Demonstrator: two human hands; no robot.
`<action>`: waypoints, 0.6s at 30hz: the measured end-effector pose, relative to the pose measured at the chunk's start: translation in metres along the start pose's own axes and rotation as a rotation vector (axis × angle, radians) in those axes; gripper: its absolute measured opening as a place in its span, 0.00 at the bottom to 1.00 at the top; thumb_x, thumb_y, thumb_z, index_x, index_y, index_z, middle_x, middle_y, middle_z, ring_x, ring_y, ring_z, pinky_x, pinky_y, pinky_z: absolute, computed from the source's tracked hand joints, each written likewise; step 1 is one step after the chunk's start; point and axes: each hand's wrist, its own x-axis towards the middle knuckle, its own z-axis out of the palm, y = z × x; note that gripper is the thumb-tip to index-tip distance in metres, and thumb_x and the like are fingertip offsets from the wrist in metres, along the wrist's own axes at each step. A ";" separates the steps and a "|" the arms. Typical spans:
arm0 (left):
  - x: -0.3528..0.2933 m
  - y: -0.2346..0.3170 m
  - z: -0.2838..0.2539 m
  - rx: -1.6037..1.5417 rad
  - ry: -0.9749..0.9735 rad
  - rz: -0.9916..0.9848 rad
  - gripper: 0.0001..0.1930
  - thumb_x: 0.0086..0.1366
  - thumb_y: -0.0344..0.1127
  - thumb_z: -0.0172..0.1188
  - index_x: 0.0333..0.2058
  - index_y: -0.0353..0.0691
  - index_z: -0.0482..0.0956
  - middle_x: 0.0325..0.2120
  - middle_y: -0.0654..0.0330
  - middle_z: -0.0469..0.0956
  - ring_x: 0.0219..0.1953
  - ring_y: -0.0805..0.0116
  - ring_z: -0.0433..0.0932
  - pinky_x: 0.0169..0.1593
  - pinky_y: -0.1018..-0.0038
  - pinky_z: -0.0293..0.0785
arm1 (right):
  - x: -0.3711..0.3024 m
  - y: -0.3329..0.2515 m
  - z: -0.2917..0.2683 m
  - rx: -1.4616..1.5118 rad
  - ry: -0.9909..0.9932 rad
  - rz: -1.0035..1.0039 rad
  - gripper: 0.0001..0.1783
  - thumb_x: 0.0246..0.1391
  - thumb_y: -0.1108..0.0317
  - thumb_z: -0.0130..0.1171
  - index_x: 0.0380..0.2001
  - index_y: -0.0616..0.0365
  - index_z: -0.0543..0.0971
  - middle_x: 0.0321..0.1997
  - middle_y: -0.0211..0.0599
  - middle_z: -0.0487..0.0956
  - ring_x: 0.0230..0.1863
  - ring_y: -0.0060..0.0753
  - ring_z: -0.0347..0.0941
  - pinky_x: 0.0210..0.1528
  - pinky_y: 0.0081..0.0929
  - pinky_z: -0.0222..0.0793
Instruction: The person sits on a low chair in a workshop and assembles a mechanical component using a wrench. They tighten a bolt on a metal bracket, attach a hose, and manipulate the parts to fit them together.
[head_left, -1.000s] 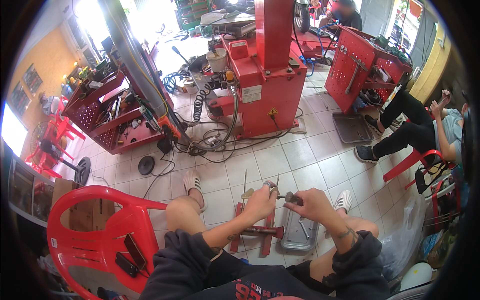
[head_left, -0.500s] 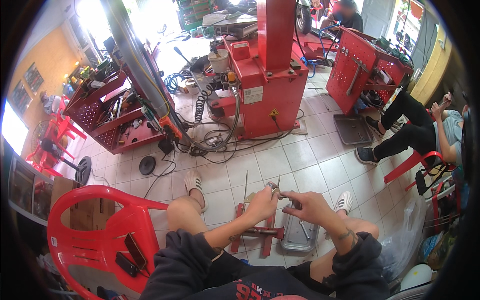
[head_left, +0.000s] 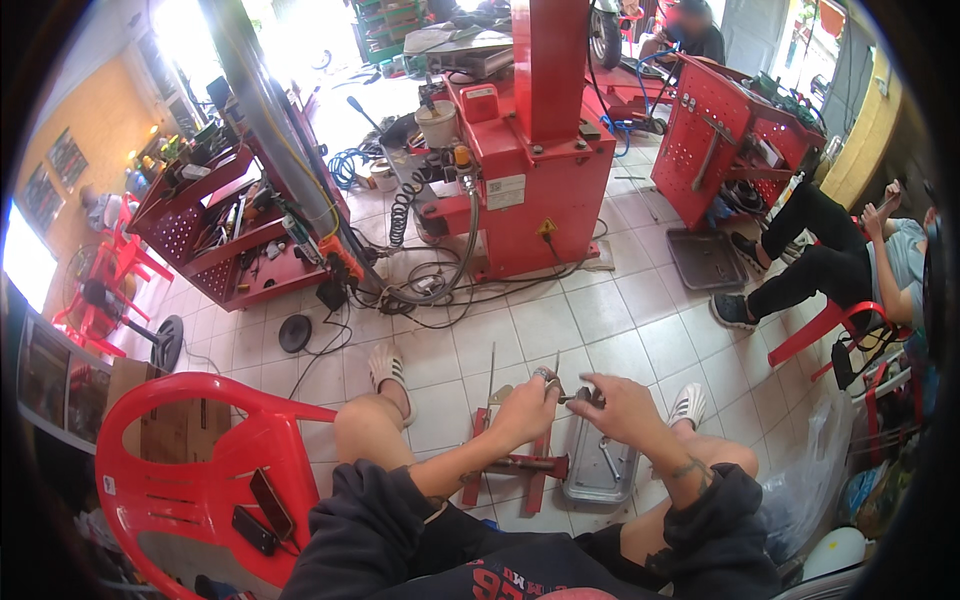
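Note:
My left hand [head_left: 527, 408] is closed above a low red metal stand [head_left: 522, 463], its fingers wrapped round something that they mostly hide. A thin upright rod [head_left: 492, 372] rises beside it, and a tan metal piece [head_left: 500, 394] shows by the knuckles. Just to the right, my right hand [head_left: 625, 410] has thumb and fingers curled together at a small dark part [head_left: 583, 396], too small to name. The fingertips of both hands are close together. Under my right hand lies a grey metal tray [head_left: 600, 490] with a wrench [head_left: 608, 460] in it.
A red chair [head_left: 200, 400] with two phones stands at my left. Ahead is a red machine column [head_left: 545, 200], with hoses and cables on the tiled floor. Tool carts [head_left: 240, 290] flank it. At right a person [head_left: 840, 240] sits near a dark tray [head_left: 705, 260]; another person is farther back.
My right hand has drawn slightly right, away from my left hand. Its outstretched index finger has curled in. My left hand stays nearly in place.

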 end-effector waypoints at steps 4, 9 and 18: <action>0.002 -0.006 -0.001 -0.002 -0.005 -0.015 0.17 0.71 0.40 0.50 0.46 0.29 0.73 0.34 0.35 0.80 0.41 0.35 0.79 0.48 0.47 0.72 | 0.003 -0.007 -0.012 0.074 -0.034 -0.113 0.29 0.54 0.38 0.62 0.38 0.55 0.84 0.29 0.43 0.83 0.31 0.51 0.80 0.36 0.42 0.74; -0.003 0.001 -0.003 0.058 -0.045 -0.031 0.17 0.71 0.41 0.50 0.50 0.33 0.72 0.35 0.40 0.81 0.43 0.39 0.80 0.47 0.51 0.73 | 0.013 -0.007 -0.015 -0.280 -0.417 0.245 0.24 0.49 0.51 0.72 0.43 0.56 0.83 0.36 0.41 0.84 0.34 0.43 0.81 0.38 0.35 0.75; -0.001 0.001 -0.003 0.043 -0.059 -0.048 0.18 0.71 0.41 0.50 0.51 0.34 0.72 0.36 0.41 0.82 0.43 0.39 0.80 0.48 0.53 0.73 | 0.005 0.001 -0.008 -0.267 -0.294 0.085 0.25 0.55 0.43 0.63 0.33 0.56 0.84 0.28 0.41 0.83 0.29 0.47 0.79 0.34 0.39 0.74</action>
